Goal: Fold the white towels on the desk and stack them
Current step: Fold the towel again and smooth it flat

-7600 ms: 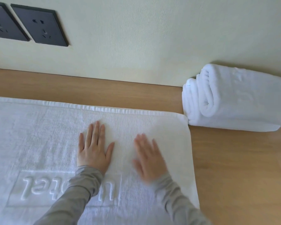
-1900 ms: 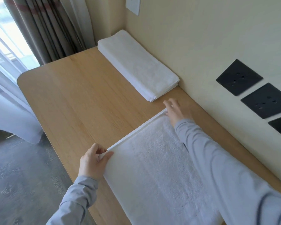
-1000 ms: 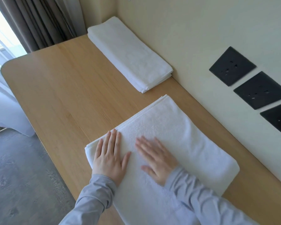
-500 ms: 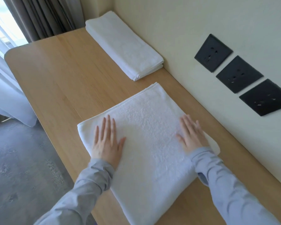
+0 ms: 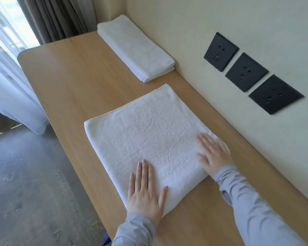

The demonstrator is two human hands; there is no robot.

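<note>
A white towel (image 5: 146, 132), folded into a rough square, lies flat on the wooden desk (image 5: 82, 75). My left hand (image 5: 146, 190) rests palm down on its near corner with straight fingers. My right hand (image 5: 213, 153) lies flat on the towel's right edge, close to the wall; it looks slightly blurred. Farther along the desk, against the wall, sits a second white towel (image 5: 135, 48), folded into a long narrow stack. A strip of bare desk separates the two towels.
Three black wall sockets (image 5: 245, 71) sit on the cream wall to the right. Curtains (image 5: 48, 16) and a sheer drape hang at the desk's far end. The desk's left edge drops to a grey floor (image 5: 25, 183).
The towel was folded over into a square. Since half a second ago my left hand has slid toward the near corner and my right hand has stayed along the right edge.
</note>
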